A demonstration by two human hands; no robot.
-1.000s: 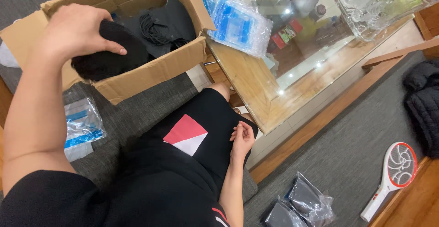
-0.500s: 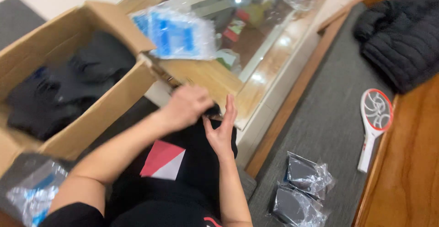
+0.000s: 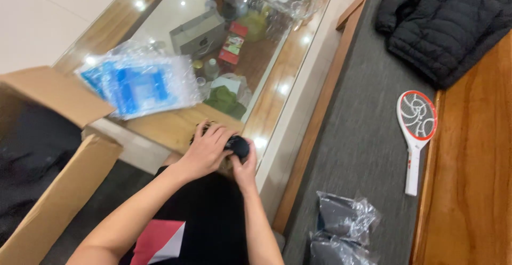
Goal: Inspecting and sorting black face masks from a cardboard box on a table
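Both hands now meet: left hand (image 3: 205,150) & right hand (image 3: 244,170) clutch dark bundle (image 3: 237,146).

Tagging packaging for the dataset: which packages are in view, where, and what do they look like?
Open brown cardboard box: far left, dark contents.
Clear plastic bag with blue panels: table edge, crumpled.
Two clear bags of dark items: grey mat, lower right.
Small red-green carton: under the glass tabletop.

Small dark rounded item (image 3: 238,146), looks like bunched black fabric, mostly hidden, clasped between left hand (image 3: 207,152) and right hand (image 3: 244,170), above lap, beside glass tabletop (image 3: 160,17) edge.
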